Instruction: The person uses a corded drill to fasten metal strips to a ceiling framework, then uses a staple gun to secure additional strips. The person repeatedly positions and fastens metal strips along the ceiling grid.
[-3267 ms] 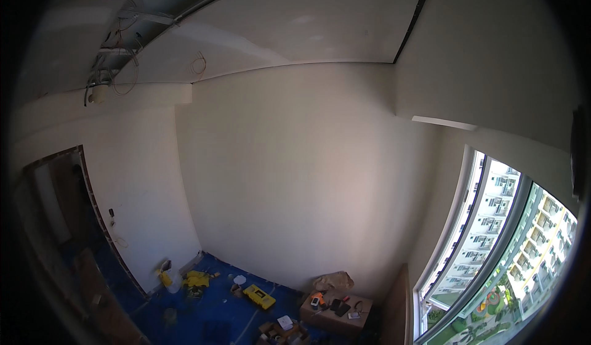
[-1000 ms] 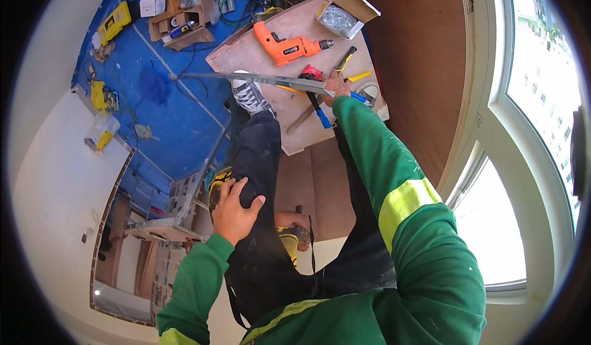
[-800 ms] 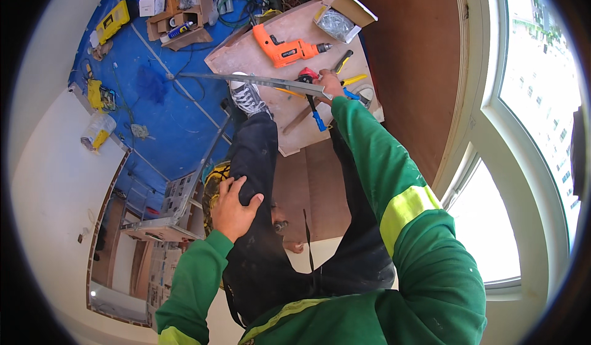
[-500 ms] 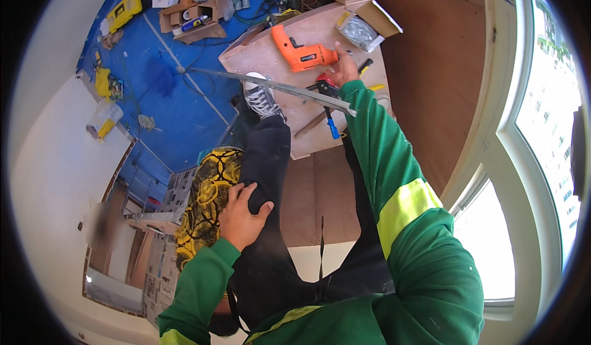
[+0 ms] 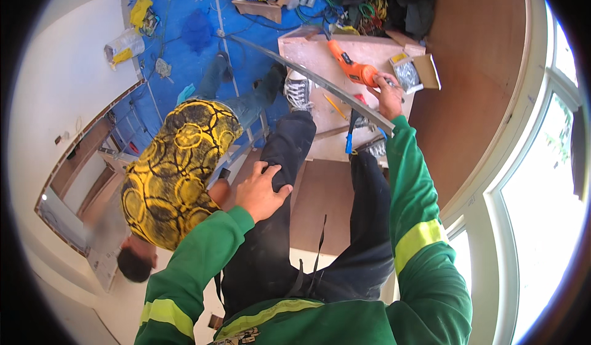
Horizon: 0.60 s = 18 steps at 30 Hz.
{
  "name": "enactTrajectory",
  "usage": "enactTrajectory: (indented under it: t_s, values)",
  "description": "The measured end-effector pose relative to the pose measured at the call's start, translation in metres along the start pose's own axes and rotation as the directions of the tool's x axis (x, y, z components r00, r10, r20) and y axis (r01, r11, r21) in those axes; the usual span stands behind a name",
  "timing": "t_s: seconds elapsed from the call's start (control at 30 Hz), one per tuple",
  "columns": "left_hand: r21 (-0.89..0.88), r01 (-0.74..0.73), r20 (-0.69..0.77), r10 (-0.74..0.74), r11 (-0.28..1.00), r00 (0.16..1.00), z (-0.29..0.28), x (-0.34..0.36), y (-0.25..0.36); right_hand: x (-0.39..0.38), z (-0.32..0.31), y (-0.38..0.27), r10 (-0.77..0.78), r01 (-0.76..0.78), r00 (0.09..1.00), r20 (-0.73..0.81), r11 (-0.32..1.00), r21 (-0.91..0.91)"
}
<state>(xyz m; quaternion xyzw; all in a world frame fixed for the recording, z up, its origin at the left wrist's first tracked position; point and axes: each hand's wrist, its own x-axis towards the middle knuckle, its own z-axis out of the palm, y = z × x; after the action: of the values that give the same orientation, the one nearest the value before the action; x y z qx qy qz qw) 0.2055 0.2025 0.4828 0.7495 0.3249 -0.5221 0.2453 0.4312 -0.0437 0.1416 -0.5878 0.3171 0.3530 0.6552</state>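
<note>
My right hand (image 5: 389,97) is closed around the front, chuck end of an orange power drill (image 5: 352,68), above a light wooden panel (image 5: 308,52). The drill's handle points away to the upper left. Stretched out on my raised knee, my left hand (image 5: 261,196) holds nothing, its fingers apart. A long thin metal strip (image 5: 326,85) runs slantwise from the blue floor, past my sneaker (image 5: 298,92), to near my right wrist. Below the drill lies a tool with a blue grip (image 5: 349,143), partly covered by the strip, beside a yellow stick-like item (image 5: 336,107).
An open carton with a clear bag (image 5: 407,74) stands right of my right hand. At my left a co-worker in a yellow-and-black shirt (image 5: 181,166) bends low. Farther off are a cardboard box of supplies (image 5: 265,0) and tangled cables (image 5: 367,12). Windows (image 5: 542,203) line the right side.
The view has shifted, bringing the co-worker at left much more into sight. The drill has turned slightly in my right hand. My left hand stays on the knee.
</note>
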Motion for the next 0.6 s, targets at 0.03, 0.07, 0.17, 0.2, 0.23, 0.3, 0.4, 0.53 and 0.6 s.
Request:
enactTrajectory:
  t_s: [0.03, 0.07, 0.17, 0.2, 0.23, 0.3, 0.4, 0.53, 0.6]
  values:
    - [-0.002, 0.024, 0.009, -0.024, 1.0, 1.0, 0.002, 0.0, -0.001, -0.003, 0.005, -0.017, -0.01, 0.012, 0.998, 0.062, 0.999, -0.037]
    - [-0.004, 0.012, -0.007, -0.012, 1.0, 1.0, 0.004, 0.0, -0.003, -0.009, 0.006, -0.035, 0.009, -0.005, 0.998, 0.068, 0.997, -0.071]
    - [0.007, 0.01, 0.002, -0.01, 1.0, 1.0, 0.014, 0.001, -0.007, -0.028, 0.016, -0.092, -0.071, 0.087, 0.993, 0.091, 0.981, -0.176]
    - [-0.002, 0.014, 0.006, -0.013, 1.0, 1.0, 0.019, 0.002, -0.009, -0.037, 0.021, -0.11, -0.092, 0.114, 0.989, 0.113, 0.972, -0.205]
    - [-0.005, 0.009, -0.014, -0.009, 1.0, 1.0, 0.022, 0.002, -0.011, -0.049, 0.028, -0.129, -0.121, 0.154, 0.981, 0.152, 0.961, -0.23]
    - [-0.069, -0.011, -0.018, 0.01, 0.998, 1.0, 0.028, 0.006, -0.013, -0.079, 0.05, -0.17, -0.167, 0.19, 0.98, 0.112, 0.951, -0.244]
    - [-0.26, -0.209, -0.286, 0.132, 0.943, 0.949, 0.032, 0.01, -0.009, -0.133, 0.07, -0.227, -0.264, 0.325, 0.937, 0.228, 0.901, -0.289]
    - [0.056, -0.668, -0.773, 0.456, 0.742, 0.441, 0.008, -0.015, 0.031, -0.239, 0.082, -0.291, -0.42, 0.56, 0.827, 0.374, 0.675, -0.481]
    - [0.257, -0.735, -0.763, 0.598, 0.627, 0.243, -0.011, -0.048, 0.068, -0.314, 0.082, -0.315, -0.482, 0.663, 0.748, 0.457, 0.501, -0.556]
